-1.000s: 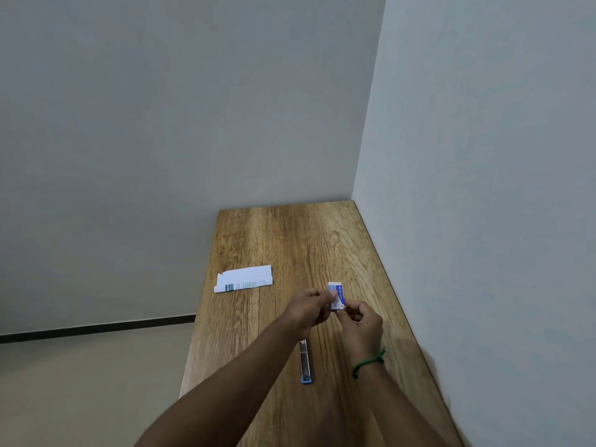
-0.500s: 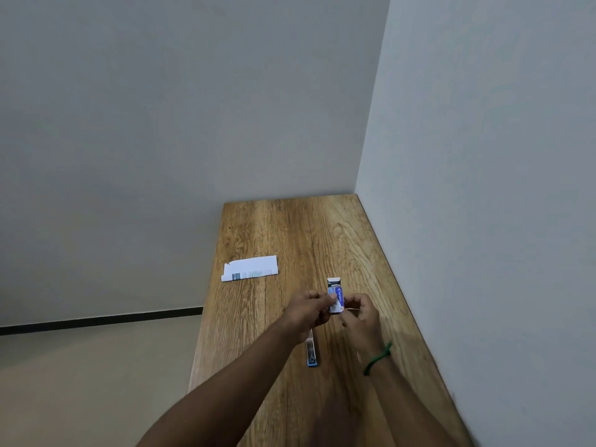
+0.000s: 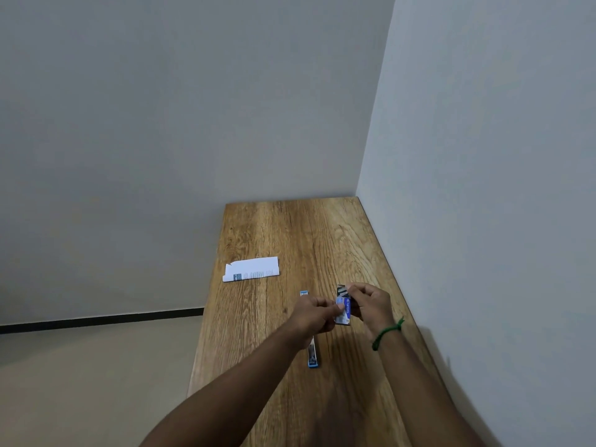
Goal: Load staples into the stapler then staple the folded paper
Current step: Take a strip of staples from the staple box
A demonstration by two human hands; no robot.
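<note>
Narrow wood table is set into a corner. Its far edge is butted against the back wall and its right edge against the side wall. Only the left edge is open, with floor below it. The near end is cut off by the frame.

Paper is laid flat, folded, at the left edge with a corner slightly overhanging. It is well apart from both hands.

Stapler is laid lengthwise mid-table with a blue near end. Its middle is hidden under the left hand. A small blue-white piece is seen just beyond that hand. Whether it is the stapler's far end cannot be told.

Box is held just above the table, right of the stapler, between both hands. Its lower part is gripped by the left hand. Its far end is pinched by the right hand. That end is open, with a dark striped interior. The contents are too small to make out, and the print on the box is unreadable.

A green band is worn on the right wrist, which is near the side wall.
</note>
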